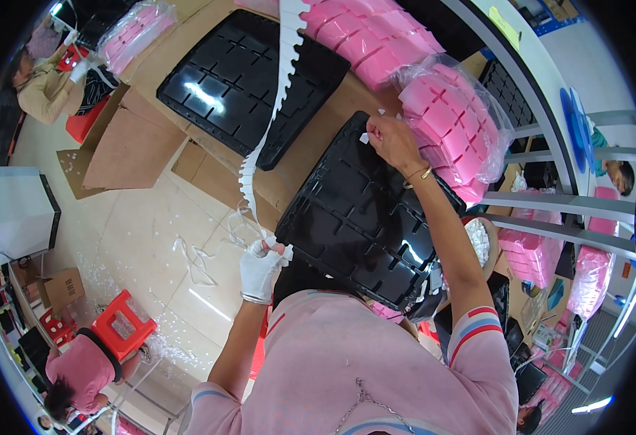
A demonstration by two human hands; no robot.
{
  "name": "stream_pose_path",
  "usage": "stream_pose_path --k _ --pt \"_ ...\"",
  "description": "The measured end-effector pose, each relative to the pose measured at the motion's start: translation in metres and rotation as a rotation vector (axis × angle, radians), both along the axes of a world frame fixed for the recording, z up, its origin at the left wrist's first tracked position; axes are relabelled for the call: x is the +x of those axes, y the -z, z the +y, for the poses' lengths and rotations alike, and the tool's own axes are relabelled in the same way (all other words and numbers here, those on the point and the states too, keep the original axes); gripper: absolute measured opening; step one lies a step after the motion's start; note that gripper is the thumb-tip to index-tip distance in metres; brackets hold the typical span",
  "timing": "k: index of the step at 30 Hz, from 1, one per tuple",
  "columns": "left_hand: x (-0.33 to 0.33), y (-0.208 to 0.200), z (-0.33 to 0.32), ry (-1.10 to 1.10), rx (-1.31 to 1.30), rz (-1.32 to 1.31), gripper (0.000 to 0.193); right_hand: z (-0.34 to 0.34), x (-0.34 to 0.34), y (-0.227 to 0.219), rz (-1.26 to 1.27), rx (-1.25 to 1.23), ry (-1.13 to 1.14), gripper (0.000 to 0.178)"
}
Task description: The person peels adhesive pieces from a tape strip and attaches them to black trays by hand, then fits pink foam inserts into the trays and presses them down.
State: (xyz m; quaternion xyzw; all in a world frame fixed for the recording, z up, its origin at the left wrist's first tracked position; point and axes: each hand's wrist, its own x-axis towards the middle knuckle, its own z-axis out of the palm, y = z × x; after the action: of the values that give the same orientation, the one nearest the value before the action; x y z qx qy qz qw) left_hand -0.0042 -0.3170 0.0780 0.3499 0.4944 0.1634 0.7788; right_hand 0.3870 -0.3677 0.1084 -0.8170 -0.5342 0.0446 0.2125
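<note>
A black plastic tray [365, 210] with cross-shaped slots lies tilted in front of my body. My right hand [394, 143], bare, is at its far edge with fingers curled and pressed together; what they pinch is hidden. Beside those fingertips a small white tab [364, 138] shows against the black plastic. At the tray's near left corner, my white-gloved left hand [258, 270] pinches the lower end of a long white strip [287, 65] with a notched edge. The strip runs up across a second black tray [220, 76]. A white tab also shows at the gloved fingertips.
Pink foam blocks in clear plastic [452, 119] stand along the far right. Brown cardboard [133, 145] lies under and beside the trays. White scraps [191, 261] litter the floor at left. A red stool [124, 325] and a seated person [86, 370] are lower left; metal rails [557, 205] cross at right.
</note>
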Motion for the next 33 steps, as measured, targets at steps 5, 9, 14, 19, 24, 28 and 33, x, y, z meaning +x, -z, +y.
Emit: stream_pose_path --k 5,9,14,19,24,28,33 --pt "0.000 0.001 0.000 0.011 0.017 0.024 0.020 0.003 0.007 0.001 -0.055 -0.097 -0.063 0.010" --pt "0.002 0.002 -0.002 -0.026 0.021 0.000 0.022 0.004 0.006 0.005 -0.148 -0.073 -0.104 0.010" --pt "0.004 -0.004 -0.004 -0.029 0.038 0.035 0.018 -0.002 -0.002 0.009 -0.167 -0.064 -0.081 0.009" --pt "0.000 0.000 -0.005 0.000 0.049 0.044 0.014 -0.001 -0.007 0.008 -0.116 -0.035 -0.040 0.007" --pt "0.002 0.002 -0.006 -0.029 0.053 0.040 0.016 0.005 0.003 0.014 -0.125 -0.130 -0.040 0.008" --pt "0.003 0.004 -0.008 0.004 0.080 0.003 0.018 0.007 -0.008 0.016 -0.314 -0.100 -0.025 0.008" --pt "-0.010 0.009 -0.012 -0.086 0.130 -0.035 0.017 -0.019 -0.119 0.005 0.048 0.229 -0.117 0.007"
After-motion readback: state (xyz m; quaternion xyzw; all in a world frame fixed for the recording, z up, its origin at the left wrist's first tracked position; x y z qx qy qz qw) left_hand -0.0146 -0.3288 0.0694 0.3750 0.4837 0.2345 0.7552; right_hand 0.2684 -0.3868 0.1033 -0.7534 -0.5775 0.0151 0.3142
